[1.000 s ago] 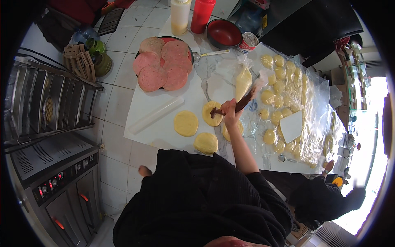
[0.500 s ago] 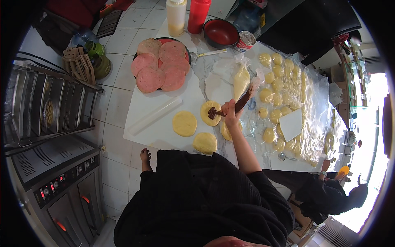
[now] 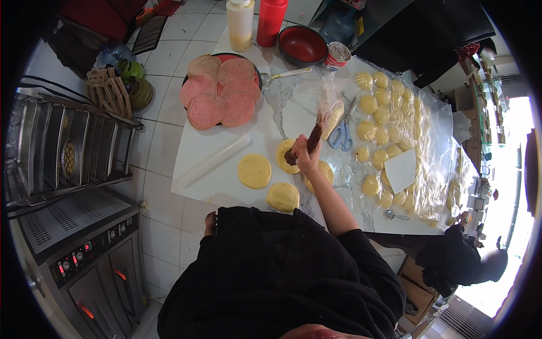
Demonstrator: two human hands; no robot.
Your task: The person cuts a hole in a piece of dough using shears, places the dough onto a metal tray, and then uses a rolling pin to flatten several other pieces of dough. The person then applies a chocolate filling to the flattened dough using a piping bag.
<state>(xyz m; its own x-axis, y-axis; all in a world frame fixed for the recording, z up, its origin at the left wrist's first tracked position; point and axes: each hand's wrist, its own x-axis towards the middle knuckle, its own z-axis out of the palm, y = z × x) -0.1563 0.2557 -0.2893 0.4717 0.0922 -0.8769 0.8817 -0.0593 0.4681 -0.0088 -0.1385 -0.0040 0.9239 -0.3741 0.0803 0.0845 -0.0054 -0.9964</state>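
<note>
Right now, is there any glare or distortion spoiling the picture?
Head view: strong daylight blows out the right edge beyond the plastic sheet; fisheye bends the oven rack at the left rim; corners are black; the right hand and brush stay sharp.

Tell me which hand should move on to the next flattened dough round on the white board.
Right. The right hand already grips the dark brush, its tip on a dough round, and the next flat round lies just beside it. The left hand is not in view.
</note>
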